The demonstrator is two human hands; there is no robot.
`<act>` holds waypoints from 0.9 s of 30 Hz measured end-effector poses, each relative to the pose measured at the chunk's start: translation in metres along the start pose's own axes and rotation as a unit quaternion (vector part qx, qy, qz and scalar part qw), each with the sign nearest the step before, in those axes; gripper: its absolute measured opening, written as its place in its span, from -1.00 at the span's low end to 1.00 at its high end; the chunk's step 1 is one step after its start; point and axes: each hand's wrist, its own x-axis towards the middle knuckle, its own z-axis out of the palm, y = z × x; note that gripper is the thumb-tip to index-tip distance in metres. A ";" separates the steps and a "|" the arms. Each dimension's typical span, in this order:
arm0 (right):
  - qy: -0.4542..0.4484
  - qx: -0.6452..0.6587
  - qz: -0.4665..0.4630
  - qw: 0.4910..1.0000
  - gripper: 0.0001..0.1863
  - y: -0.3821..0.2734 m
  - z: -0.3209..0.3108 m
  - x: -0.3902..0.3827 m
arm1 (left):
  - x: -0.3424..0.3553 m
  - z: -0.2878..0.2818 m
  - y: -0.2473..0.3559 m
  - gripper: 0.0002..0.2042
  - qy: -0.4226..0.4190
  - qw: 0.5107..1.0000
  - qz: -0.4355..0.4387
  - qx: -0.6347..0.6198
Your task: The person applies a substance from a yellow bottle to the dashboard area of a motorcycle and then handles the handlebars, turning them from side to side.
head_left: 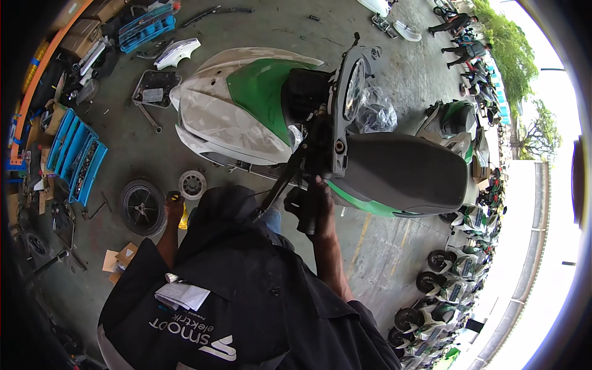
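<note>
Scooter, white and green (271,105), one unit: standing on the floor (382,246) ahead of the torso, its nearer handlebar grip (307,219) pointing back toward the body; doing the steadying well is probably calling for firm, even pressure on that grip, preventing the front end from swinging. Right hand (323,206): closing fully around the grip. Left hand (174,208): hanging low beside a black wheel (142,208), curling tightly over a small black-and-yellow item (177,197), its kind remaining unclear.
</note>
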 end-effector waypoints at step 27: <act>-0.072 0.102 0.052 0.991 -0.37 -0.007 0.007 -0.007 | 0.001 -0.015 0.032 -0.77 -0.063 0.995 -0.059 -0.055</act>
